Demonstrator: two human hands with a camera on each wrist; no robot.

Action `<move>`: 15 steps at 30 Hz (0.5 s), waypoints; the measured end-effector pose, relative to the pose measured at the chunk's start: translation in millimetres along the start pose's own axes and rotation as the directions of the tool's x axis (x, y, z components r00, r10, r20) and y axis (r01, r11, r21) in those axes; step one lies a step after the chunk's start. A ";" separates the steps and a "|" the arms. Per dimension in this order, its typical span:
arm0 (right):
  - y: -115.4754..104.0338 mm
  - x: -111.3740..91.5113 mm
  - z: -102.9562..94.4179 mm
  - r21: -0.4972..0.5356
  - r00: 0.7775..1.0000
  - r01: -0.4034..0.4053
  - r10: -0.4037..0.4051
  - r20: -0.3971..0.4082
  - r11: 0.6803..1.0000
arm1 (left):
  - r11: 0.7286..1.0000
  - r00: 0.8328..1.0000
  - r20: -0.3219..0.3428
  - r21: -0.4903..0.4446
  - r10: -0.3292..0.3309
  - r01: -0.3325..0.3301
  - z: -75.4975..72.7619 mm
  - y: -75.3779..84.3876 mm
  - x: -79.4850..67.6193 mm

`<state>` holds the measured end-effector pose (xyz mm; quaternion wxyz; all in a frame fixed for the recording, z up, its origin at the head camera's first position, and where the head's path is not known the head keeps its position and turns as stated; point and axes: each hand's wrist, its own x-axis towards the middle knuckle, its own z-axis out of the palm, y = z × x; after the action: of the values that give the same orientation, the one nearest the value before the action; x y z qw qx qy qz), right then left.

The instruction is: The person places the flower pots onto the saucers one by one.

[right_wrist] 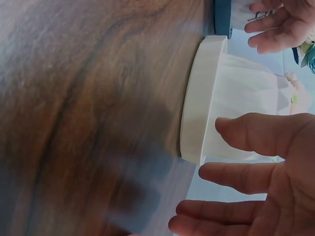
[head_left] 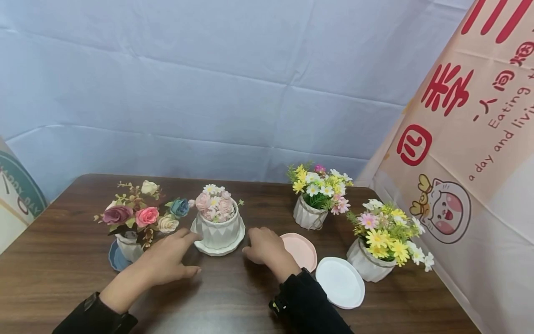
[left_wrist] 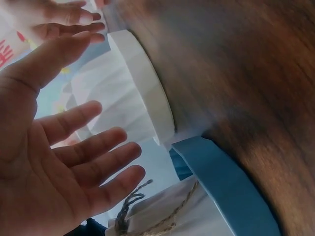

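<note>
A white faceted flower pot (head_left: pixel 218 232) with pale pink and white flowers stands on a white scalloped saucer (head_left: pixel 221 250), between both hands. My left hand (head_left: pixel 163 257) is spread to its left, thumb apart from the straight fingers, holding nothing. On the other side my right hand (head_left: pixel 265 247) is held low near the saucer's edge, its fingers extended and apart in the right wrist view. Beside the left hand a white pot (head_left: pixel 128 248) of roses sits on a blue saucer (head_left: pixel 118 258); twine around that pot shows in the left wrist view.
Right of the right hand lie a pink saucer (head_left: pixel 301 250) and a white saucer (head_left: pixel 340 284). Two white pots, one farther back (head_left: pixel 308 214) and one nearer (head_left: pixel 368 260), hold yellow, white and pink flowers. A pale cloth (head_left: pixel 200 93) hangs behind the dark wooden table (head_left: pixel 200 311).
</note>
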<state>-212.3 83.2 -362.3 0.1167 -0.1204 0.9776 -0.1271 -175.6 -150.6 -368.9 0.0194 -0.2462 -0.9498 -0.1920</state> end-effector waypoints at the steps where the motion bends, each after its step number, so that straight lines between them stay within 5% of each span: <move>1: -0.3 0.0 0.6 -0.003 1.000 -0.001 0.001 -0.001 1.000 | 1.000 1.000 -0.002 -0.001 0.002 -0.002 -0.1 -0.1 0.0; 15: 13.0 -6.5 -0.6 0.027 0.999 -0.008 0.009 -0.031 1.000 | 0.999 0.999 -0.003 0.009 0.052 -0.052 9.6 11.1 5.4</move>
<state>-209.0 97.2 -364.0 0.1036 -0.1128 0.9780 -0.1417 -174.4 -135.6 -373.1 0.0272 -0.2702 -0.9440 -0.1874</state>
